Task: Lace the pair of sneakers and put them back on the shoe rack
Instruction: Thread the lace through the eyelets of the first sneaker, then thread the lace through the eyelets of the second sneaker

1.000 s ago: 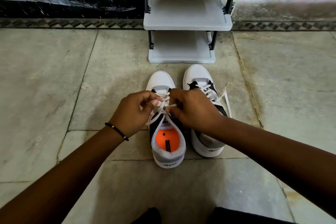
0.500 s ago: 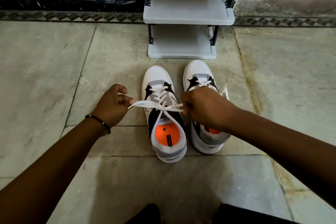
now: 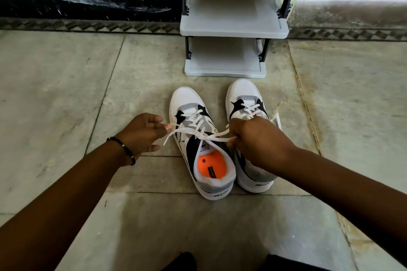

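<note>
- Stone floor (image 3: 66, 94) of large grey-green slabs; patterned border strip and dark skirting along the far edge.
- Left hand (image 3: 141, 133), beaded bracelet (image 3: 123, 145) at the wrist, pinches one end of the white shoelace (image 3: 193, 133) between thumb and fingertips, held out to the left of the shoe.
- Left sneaker (image 3: 198, 138), white, grey and black with an orange insole, stands on the floor, toe toward the rack; lace crossed through the eyelets.
- Grey two-shelf shoe rack (image 3: 233, 17) stands at the far edge, both visible shelves bare.
- Right hand (image 3: 255, 141) is closed around the other lace end, above the right shoe.
- Right sneaker (image 3: 244, 99), laced, just beside the left one, partly hidden by the right hand.
</note>
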The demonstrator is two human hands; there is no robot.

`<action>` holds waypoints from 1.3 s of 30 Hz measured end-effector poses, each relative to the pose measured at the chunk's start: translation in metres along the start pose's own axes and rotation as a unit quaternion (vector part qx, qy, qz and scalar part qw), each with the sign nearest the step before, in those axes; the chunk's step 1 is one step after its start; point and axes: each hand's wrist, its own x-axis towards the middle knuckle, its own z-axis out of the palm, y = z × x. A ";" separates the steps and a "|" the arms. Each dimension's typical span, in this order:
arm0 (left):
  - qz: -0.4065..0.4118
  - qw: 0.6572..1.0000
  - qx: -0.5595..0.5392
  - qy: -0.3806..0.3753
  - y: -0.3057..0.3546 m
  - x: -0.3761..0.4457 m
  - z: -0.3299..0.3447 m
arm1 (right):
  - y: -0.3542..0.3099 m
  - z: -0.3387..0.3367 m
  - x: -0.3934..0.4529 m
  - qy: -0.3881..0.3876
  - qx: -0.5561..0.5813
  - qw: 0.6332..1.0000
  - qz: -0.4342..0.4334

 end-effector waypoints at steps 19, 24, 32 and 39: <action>-0.053 0.989 0.091 -0.102 -0.012 -0.009 0.006 | -0.035 0.031 0.011 -0.028 0.044 0.998 -0.038; 0.131 0.906 0.401 -0.042 0.012 -0.007 0.009 | -0.008 -0.001 0.001 0.006 0.094 0.995 0.020; 0.270 0.736 0.586 -0.204 0.100 -0.012 0.085 | 0.062 -0.054 -0.001 0.007 0.065 0.972 0.224; 0.257 0.714 0.618 -0.205 0.049 0.011 0.124 | 0.061 -0.019 -0.011 -0.053 0.039 0.979 0.195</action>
